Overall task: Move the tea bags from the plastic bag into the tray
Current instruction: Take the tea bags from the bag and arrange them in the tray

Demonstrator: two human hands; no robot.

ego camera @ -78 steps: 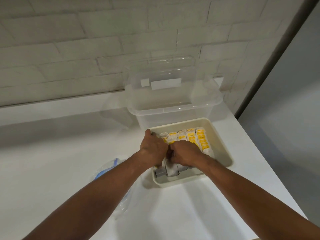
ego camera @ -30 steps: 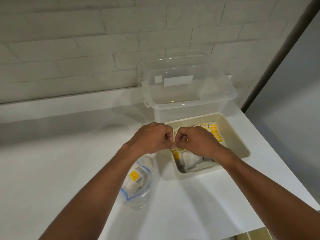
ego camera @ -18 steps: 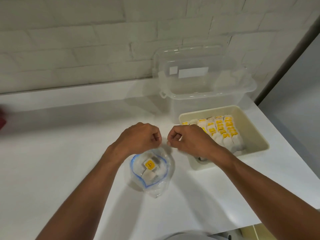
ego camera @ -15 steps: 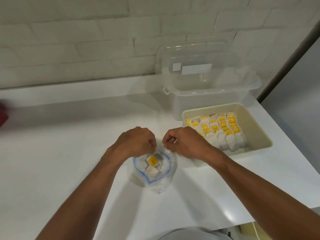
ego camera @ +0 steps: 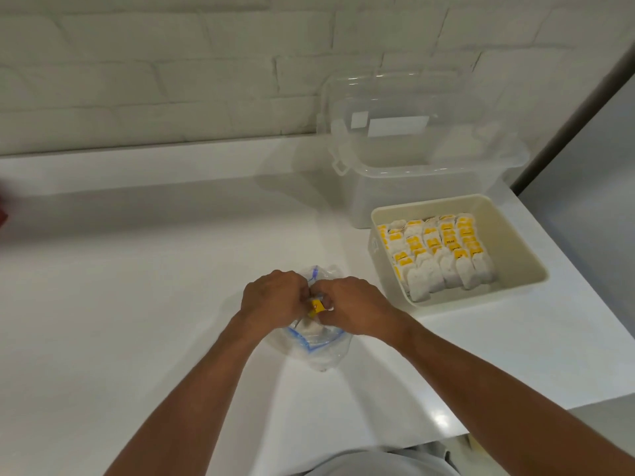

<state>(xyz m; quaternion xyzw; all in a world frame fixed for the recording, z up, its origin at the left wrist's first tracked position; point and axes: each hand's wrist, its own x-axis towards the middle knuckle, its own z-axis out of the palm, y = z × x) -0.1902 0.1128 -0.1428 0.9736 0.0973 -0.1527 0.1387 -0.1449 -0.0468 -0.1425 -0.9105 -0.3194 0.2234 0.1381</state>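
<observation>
A clear plastic bag (ego camera: 319,352) with a blue zip edge lies on the white counter at centre. Both hands are at its open mouth, knuckles up and fingers curled inward. My left hand (ego camera: 273,300) and my right hand (ego camera: 350,309) meet over a tea bag with a yellow tag (ego camera: 316,306), which shows between their fingertips. More pale tea bags lie hidden inside the plastic bag under the hands. To the right stands the cream tray (ego camera: 515,242), with rows of yellow-tagged tea bags (ego camera: 439,255) filling its left part.
A clear lidless storage box (ego camera: 412,173) stands behind the tray against the white brick wall. The counter's front edge runs close to my body, and its right edge lies just past the tray. A red object (ego camera: 2,214) shows at the far left edge.
Both hands left the tray, moved left to the plastic bag and dipped into its mouth. They now close around a yellow-tagged tea bag. The camera view swung left and down.
</observation>
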